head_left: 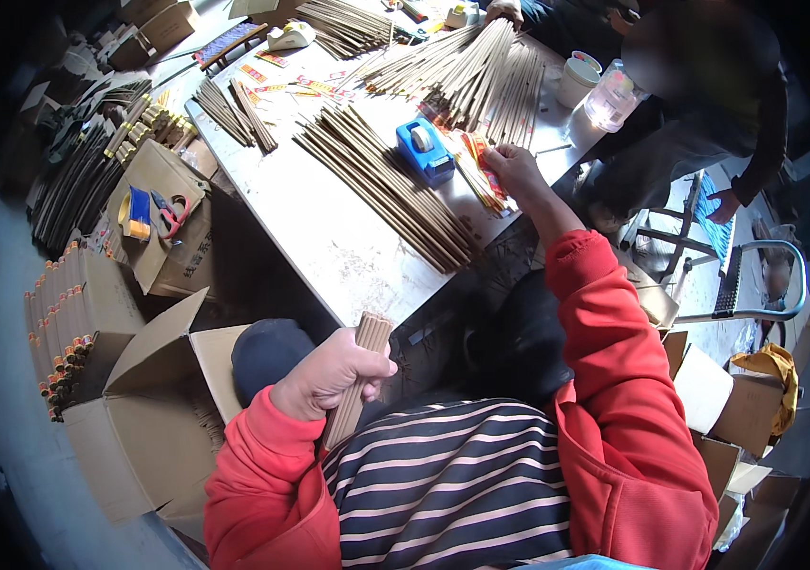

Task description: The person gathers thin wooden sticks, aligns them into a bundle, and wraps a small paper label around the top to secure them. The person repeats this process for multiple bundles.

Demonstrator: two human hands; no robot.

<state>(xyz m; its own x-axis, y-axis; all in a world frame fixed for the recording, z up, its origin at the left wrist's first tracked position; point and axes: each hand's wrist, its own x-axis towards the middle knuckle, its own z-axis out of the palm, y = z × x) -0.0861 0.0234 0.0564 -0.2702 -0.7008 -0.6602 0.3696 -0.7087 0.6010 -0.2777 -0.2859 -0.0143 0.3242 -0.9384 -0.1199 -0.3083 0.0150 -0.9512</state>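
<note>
My left hand (336, 372) is wrapped around a bundle of brown incense sticks (351, 410), upright close to my body. Stretched out over the table's right edge, my right hand (516, 177) pinches at red-and-yellow paper labels (482, 163); its fingertips are partly hidden. Just left of it stands a blue tape dispenser (426, 152) with a roll of tape. A broad row of loose incense sticks (381, 185) lies slantwise on the white table (276, 228).
Across the table, another person's hand (505, 11) touches a large fanned pile of sticks (471, 71). A white tub (578, 80) and a clear plastic container (614, 100) stand at the right. Open cardboard boxes (153, 432) and scissors (172, 217) are at the left.
</note>
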